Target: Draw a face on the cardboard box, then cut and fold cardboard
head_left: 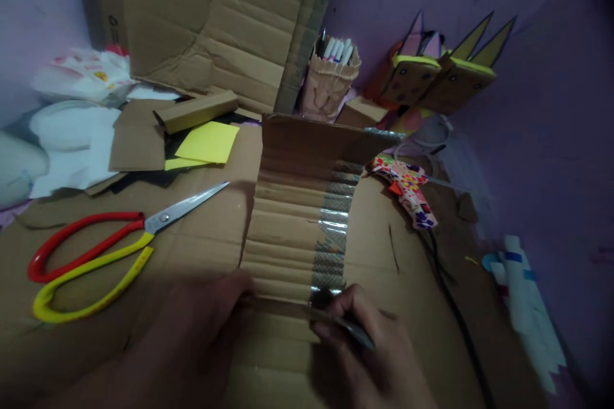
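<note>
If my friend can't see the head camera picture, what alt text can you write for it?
A person's right hand holds a thin object at the near end of a creased cardboard piece, with the left hand by its near left corner. Red-and-yellow-handled scissors lie to the left, a flower-patterned glue gun to the right.
</note>
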Demonstrator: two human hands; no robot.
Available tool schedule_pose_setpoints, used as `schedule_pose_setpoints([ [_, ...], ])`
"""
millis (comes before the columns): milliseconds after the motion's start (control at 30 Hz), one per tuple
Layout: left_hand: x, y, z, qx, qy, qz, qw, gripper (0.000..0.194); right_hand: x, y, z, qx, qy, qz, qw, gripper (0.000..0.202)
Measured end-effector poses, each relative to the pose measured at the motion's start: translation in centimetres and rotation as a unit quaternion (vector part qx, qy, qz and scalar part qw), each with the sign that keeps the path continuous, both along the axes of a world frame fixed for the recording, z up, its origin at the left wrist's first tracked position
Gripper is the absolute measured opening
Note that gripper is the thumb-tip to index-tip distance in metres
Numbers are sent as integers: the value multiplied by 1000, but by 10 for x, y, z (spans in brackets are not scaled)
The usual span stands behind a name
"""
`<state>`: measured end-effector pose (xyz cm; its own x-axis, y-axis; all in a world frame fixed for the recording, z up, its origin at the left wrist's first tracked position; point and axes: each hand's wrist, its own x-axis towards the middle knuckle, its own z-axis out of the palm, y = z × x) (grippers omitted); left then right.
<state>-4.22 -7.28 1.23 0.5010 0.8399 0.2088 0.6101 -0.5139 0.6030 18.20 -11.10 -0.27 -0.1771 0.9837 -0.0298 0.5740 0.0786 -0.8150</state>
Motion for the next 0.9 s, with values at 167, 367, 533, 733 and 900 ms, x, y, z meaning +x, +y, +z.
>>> schedule_pose_setpoints([
  [167, 10, 11, -2, -77, 39, 57, 995, 15, 0, 18, 0, -84, 33, -12, 996, 7],
  [367, 7, 32, 7, -208, -2, 23, 978, 16, -3, 27, -5, -139, 200, -20, 970, 18],
  [533, -4, 26, 19, -292, -30, 4, 956, 19, 15, 6, -6, 35, 126, -63, 989, 26],
  [733, -18, 11, 24, -240, 26, 63, 968, 37, 45, 2, -2, 256, 18, 14, 966, 33],
  [900, -36, 4, 12, -161, 33, 13, 986, 49, 40, 14, 2, 359, -122, 163, 911, 25],
])
